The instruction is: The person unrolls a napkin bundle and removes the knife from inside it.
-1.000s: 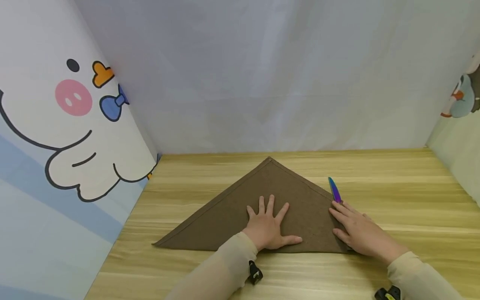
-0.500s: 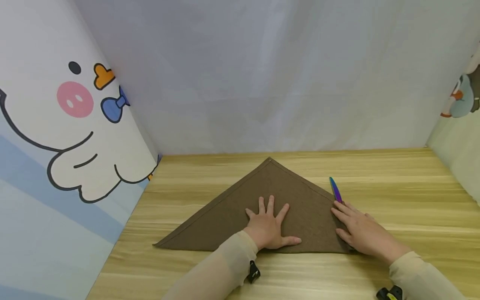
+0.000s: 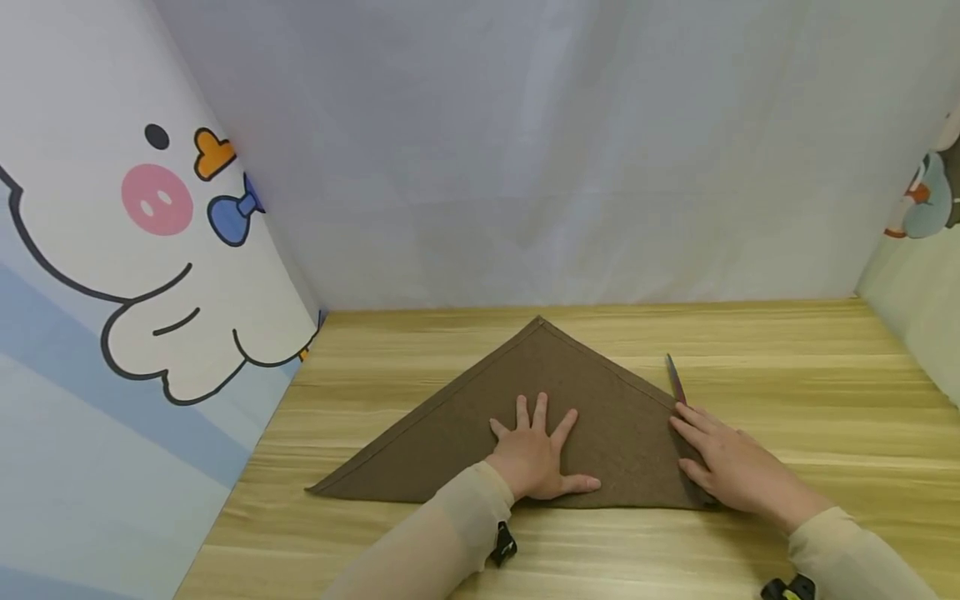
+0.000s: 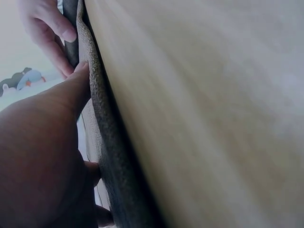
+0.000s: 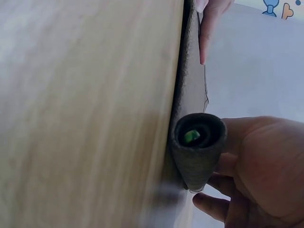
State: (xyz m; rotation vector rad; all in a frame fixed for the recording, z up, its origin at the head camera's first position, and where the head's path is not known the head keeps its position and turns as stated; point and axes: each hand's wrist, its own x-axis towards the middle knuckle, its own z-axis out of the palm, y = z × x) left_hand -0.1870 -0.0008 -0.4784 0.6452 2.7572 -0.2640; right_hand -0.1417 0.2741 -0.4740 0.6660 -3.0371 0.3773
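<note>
A brown cloth (image 3: 618, 433) with stitched hems lies folded into a broad triangle, its peak pointing away from me. My left hand (image 3: 531, 458) rests palm down on its middle, fingers spread. At the right end the cloth forms a narrow roll (image 5: 197, 164), and a knife blade (image 3: 677, 379) sticks out of its far end. Something green (image 5: 192, 137) shows inside the near end of the roll. My right hand (image 3: 723, 462) lies along the roll with extended fingers touching it; the rest of the knife is hidden by cloth and hand.
Light wood-grain tabletop (image 3: 420, 350) surrounds the cloth. A pale curtain (image 3: 562, 183) closes off the back, and a panel with a cartoon animal (image 3: 157, 275) stands at the left. Another printed panel (image 3: 926, 275) is at the right edge.
My right hand has shifted slightly right along with the roll. The blade has turned from its broad shiny side to a thin dark profile. My left hand has stayed in place.
</note>
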